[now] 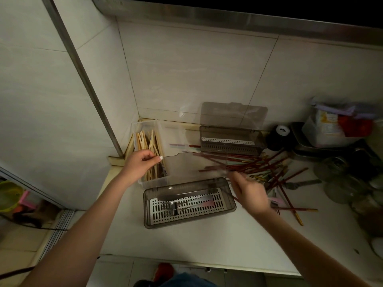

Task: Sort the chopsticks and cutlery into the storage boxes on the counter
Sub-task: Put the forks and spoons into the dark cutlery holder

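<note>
head view: left hand (143, 162) curls loosely over the clear plastic box of pale wooden chopsticks (152, 152), grip unclear. right hand (251, 194), blurred, cannot tell if it holds anything, nearest the loose pile of dark red chopsticks (259, 164), just beyond it, mostly lying left-right. grey slotted box with metal cutlery (188, 201) lies between the hands; empty grey lidded box (230, 141) sits behind the pile.

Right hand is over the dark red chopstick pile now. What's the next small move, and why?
Probably carry them to the rear grey box, which looks empty. The right hand is blurred, seemingly gripping dark red chopsticks; the clear box holds pale ones, the near box cutlery.
</note>
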Motion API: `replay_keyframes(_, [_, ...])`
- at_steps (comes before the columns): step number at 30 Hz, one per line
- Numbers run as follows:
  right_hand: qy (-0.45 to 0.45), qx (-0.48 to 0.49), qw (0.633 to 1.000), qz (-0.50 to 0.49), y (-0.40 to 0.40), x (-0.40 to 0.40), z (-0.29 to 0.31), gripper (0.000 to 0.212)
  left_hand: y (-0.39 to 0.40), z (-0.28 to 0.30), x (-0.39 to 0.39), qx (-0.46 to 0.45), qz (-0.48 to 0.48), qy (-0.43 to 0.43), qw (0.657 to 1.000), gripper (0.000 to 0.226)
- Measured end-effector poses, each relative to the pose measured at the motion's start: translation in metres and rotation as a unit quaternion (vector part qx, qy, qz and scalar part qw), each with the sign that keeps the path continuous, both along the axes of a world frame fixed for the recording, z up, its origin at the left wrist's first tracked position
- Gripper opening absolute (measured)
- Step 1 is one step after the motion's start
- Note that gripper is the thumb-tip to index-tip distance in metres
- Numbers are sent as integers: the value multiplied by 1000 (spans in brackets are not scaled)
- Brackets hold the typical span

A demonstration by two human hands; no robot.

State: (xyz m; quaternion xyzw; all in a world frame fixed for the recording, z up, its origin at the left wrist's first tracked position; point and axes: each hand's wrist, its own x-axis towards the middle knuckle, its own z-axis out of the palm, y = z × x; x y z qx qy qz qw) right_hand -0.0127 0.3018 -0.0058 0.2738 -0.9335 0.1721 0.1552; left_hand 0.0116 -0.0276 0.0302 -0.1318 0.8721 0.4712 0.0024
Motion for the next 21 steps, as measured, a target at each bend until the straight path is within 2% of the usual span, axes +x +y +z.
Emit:
replay_keyframes(3, [-12,39,994,105,-22,15,-5,19,0,0,0,-3,0,-2,1000,16])
replay_keyframes(5, [-97,64,981,156,-45,20,-5,20,0,-1,0,-2,0,-2,1000,18])
replay_keyframes(8, [-234,108,955,143,-81,18,-13,27,-1,-1,1,-1,5,1,1000,15])
replay_keyframes(11, [-297,126,940,111,-99,14,-29,29,-1,0,1,-3,-1,-3,1000,19])
replay_keyframes(14, [-271,74,957,71,-85,12,-32,30,-2,3,-1,-17,-18,-12,1000,25])
replay_keyframes(17, [-129,-29,991,-3,-39,14,-24,29,-3,3,-3,-24,-27,-14,999,23])
replay_keyframes(19, [-66,-71,990,-105,1,11,-26,29,-3,-1,-4,-13,-20,-11,1000,23])
replay_keyframes(21, [-98,-56,971,-212,31,6,-29,27,-3,-4,-5,-9,-8,-8,1000,22])
